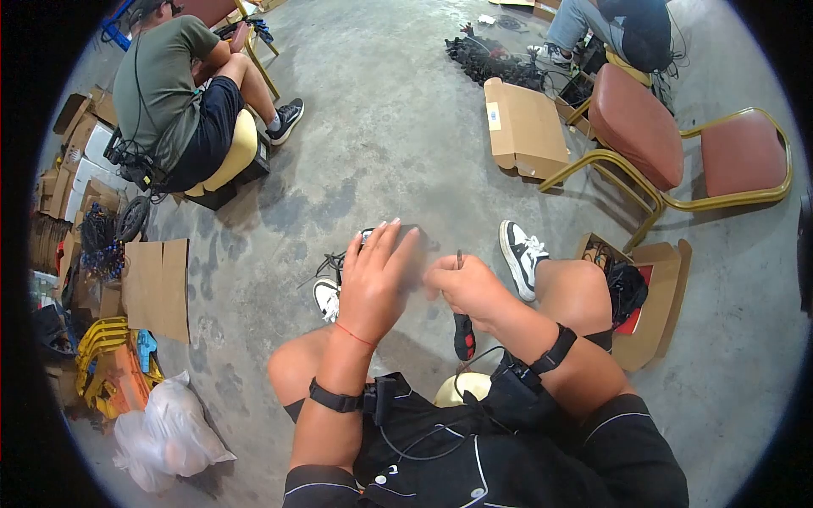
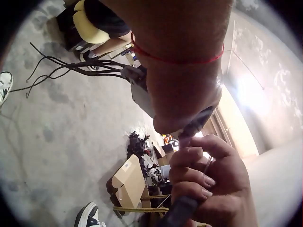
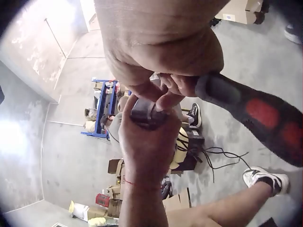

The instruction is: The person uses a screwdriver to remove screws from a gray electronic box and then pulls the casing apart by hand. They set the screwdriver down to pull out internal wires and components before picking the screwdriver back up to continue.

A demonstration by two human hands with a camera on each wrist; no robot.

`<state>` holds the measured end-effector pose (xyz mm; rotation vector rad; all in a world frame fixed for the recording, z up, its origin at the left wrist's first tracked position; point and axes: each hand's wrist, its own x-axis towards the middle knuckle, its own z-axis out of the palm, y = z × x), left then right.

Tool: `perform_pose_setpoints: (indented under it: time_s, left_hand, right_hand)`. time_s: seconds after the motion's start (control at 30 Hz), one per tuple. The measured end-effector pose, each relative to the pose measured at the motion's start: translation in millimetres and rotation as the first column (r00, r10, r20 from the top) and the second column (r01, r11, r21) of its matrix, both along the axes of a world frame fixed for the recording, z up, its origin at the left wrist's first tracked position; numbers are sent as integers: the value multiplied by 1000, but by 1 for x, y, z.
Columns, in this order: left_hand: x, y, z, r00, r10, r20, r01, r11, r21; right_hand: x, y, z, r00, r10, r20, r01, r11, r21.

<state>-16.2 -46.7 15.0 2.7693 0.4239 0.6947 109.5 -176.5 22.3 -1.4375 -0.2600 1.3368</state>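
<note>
My left hand (image 1: 371,284) grips a dark, box-shaped device (image 3: 146,113), its fingers spread over one side. Several black cables (image 2: 90,66) trail from the end of that device. A screwdriver with a black and red handle (image 3: 262,113) is held in my right hand (image 1: 467,292), with the handle sticking out below the palm in the head view. The right thumb and fingertips are right at the edge of the device, close to the left hand. Part of the device is hidden behind the hands.
An open cardboard box (image 1: 648,313) with cables stands by my right leg. Flat cardboard (image 1: 157,288) and a white plastic bag (image 1: 178,423) lie on the left. A red-brown chair (image 1: 635,127) lies ahead right, near another carton (image 1: 525,127). A seated person (image 1: 169,85) is at left.
</note>
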Motion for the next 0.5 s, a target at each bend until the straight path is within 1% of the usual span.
perform_pose_setpoints:
  time_s: [0.1, 0.13, 0.17, 0.43, 0.5]
  left_hand:
    - [2, -2, -1, 1000, 1, -27, 0, 999, 41]
    - [2, -3, -2, 1000, 1, -27, 0, 999, 42]
    - [2, -3, -4, 1000, -1, -31, 2, 1000, 30]
    - [2, -1, -4, 999, 19, -28, -19, 1000, -3]
    - [-2, 7, -5, 999, 40, -37, -42, 998, -52]
  right_hand:
    - [1, 0, -2, 1000, 0, 7, 0, 1000, -10]
    - [2, 0, 0, 1000, -1, -18, 0, 999, -33]
    - [2, 1, 1, 999, -1, -44, -1, 998, -55]
    - [3, 1, -9, 999, -26, -42, 22, 996, -86]
    - [8, 0, -16, 999, -30, -38, 26, 993, -111]
